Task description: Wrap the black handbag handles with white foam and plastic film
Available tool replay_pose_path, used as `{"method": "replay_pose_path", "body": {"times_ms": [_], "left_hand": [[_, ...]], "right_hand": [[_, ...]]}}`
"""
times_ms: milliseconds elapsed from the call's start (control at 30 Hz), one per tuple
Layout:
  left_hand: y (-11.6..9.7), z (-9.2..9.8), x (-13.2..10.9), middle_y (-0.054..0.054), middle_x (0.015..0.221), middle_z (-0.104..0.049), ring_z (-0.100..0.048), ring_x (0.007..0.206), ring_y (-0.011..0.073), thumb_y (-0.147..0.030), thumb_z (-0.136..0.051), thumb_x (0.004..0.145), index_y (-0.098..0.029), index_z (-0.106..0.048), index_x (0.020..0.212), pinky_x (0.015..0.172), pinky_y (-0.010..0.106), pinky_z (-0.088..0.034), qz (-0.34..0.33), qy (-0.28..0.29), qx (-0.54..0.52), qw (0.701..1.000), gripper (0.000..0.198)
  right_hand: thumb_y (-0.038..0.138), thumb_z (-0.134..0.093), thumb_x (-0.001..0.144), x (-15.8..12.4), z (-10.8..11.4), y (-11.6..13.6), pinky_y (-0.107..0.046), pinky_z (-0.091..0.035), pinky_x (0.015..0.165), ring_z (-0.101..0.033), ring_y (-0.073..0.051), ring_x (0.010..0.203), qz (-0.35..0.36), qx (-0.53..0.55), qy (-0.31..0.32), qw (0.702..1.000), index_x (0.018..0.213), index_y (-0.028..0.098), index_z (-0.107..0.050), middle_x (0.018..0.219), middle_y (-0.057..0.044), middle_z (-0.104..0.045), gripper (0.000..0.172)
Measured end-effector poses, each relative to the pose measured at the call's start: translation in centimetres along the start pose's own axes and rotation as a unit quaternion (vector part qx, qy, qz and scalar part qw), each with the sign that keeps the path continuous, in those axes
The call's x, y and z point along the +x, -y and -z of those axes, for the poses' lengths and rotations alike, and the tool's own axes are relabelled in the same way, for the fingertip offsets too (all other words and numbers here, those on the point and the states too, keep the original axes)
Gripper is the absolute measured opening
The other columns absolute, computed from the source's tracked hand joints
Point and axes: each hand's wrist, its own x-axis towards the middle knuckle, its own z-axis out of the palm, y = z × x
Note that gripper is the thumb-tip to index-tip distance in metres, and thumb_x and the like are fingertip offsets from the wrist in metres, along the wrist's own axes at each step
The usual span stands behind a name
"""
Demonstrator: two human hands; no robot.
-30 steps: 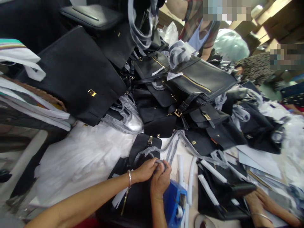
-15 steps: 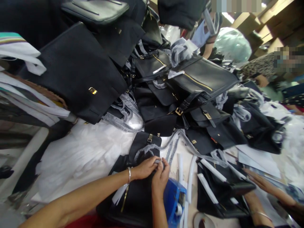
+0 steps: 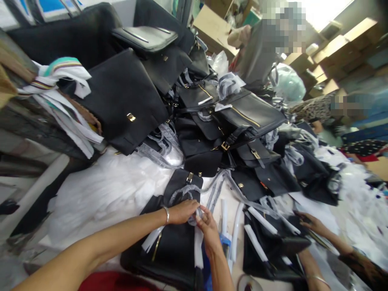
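Note:
A black bag [image 3: 169, 246] with a gold zip and gold clasp lies in front of me. Over its upper part, my left hand [image 3: 184, 211] has its fingers closed on a strap wrapped in clear plastic [image 3: 192, 220]. My right hand [image 3: 207, 224] pinches the same wrapped strap from the right, close against the left fingertips. White wrapping [image 3: 198, 248] covers a strip beside my right wrist. A blue tape dispenser [image 3: 207, 270] is partly hidden behind my right forearm.
Black bags [image 3: 251, 111] are heaped ahead. White wrapping sheets [image 3: 106, 186] lie at the left, white tubes [image 3: 238, 226] to the right. A co-worker's hands [image 3: 312, 222] touch another black bag [image 3: 273, 250]. A tape roll [image 3: 248, 283] sits at the bottom edge.
The view has tilted up and shifted. My right hand has turned and lowered slightly beside the strap, and more wrapped strap shows between my hands. The co-worker's upper hand has moved nearer their bag.

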Motion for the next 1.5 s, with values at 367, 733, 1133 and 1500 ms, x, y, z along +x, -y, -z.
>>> {"method": "replay_pose_path", "body": {"times_ms": [367,733,1133,1500], "left_hand": [[-4.5,0.6,-5.2,0.009,0.095,-0.067,-0.061,0.092,0.0241,-0.028,-0.036,0.093,-0.017,-0.065,0.094,0.086,0.036,-0.045,0.193,-0.223,-0.039,0.955,0.030],[-6.1,-3.4,-3.0,0.006,0.074,-0.064,-0.056,0.073,0.0213,-0.040,-0.050,0.085,-0.019,-0.062,0.068,0.069,0.031,-0.042,0.268,-0.265,-0.169,0.911,0.030],[-8.5,-3.3,-2.8,0.009,0.086,-0.071,-0.063,0.079,0.0222,-0.055,-0.072,0.066,-0.015,-0.071,0.083,0.069,0.031,-0.045,0.359,-0.264,-0.318,0.837,0.043],[-7.4,-2.0,-3.4,0.007,0.091,-0.072,-0.062,0.089,0.0219,-0.045,-0.082,0.058,-0.017,-0.071,0.086,0.073,0.029,-0.043,0.428,-0.262,-0.393,0.771,0.041]], "right_hand": [[0.041,-0.072,0.075,-0.7,-1.6,-1.1,-0.037,-0.051,0.086,-0.068,-0.024,0.096,0.064,-0.059,-0.054,0.995,0.125,0.019,-0.050,0.100,-0.006,-0.072,0.059],[0.027,-0.059,0.079,-3.5,-3.4,-0.6,-0.037,-0.051,0.088,-0.067,-0.026,0.100,0.137,-0.249,-0.143,0.948,0.115,0.019,-0.061,0.110,-0.010,-0.071,0.037],[0.014,-0.055,0.078,-3.4,-1.1,-0.4,-0.039,-0.048,0.098,-0.063,-0.024,0.113,0.151,-0.221,-0.003,0.964,0.126,0.023,-0.056,0.120,-0.007,-0.068,0.048],[0.041,-0.070,0.075,-5.2,3.9,-3.4,-0.039,-0.051,0.071,-0.071,-0.032,0.077,0.040,-0.325,-0.122,0.937,0.106,0.020,-0.067,0.081,-0.009,-0.074,0.038]]}}
